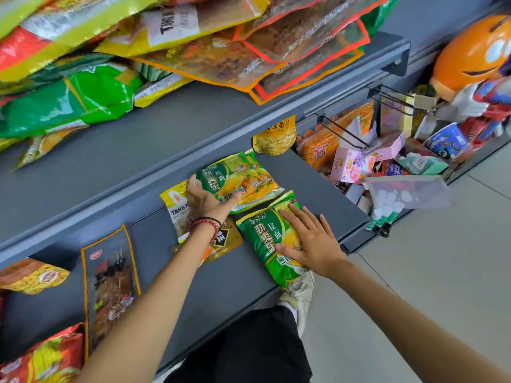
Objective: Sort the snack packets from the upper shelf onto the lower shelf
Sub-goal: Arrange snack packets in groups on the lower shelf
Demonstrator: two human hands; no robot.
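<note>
Left hand (206, 201): laid on the far green packet (243, 175); fingers are curled over the packet's left edge and the thumb is spread along its near edge, so the packet is judged to be gripped
Right hand (309, 241): pressed flat on the near green packet (262, 239), fingers straight and spread, nothing grasped
Green packets: both are laid on the lower shelf (207, 286), just beside each other; the near one's corner reaches past the shelf's front edge
Already down: a yellow packet (172, 200) partly under the left hand, a dark-labelled pouch (225, 240) under the left wrist, a long clear pouch (110, 286), a yellow bag (276, 136) at the back, an orange bag (30, 275) and a red bag (41, 357) at the left
Upper shelf (166, 128): a large pile (83, 100) of bags and clear pouches is heaped along its back
Progress: judged to be under halfway; a handful of packets have been laid out below, while far more are left above
Step in hand: the two matching green packets are apparently being set together as one group
Left to do: the pile is to be brought down and grouped by kind
Beside the shelves: mixed goods (348, 164) and an orange toy (470, 53) are seen at the right
</note>
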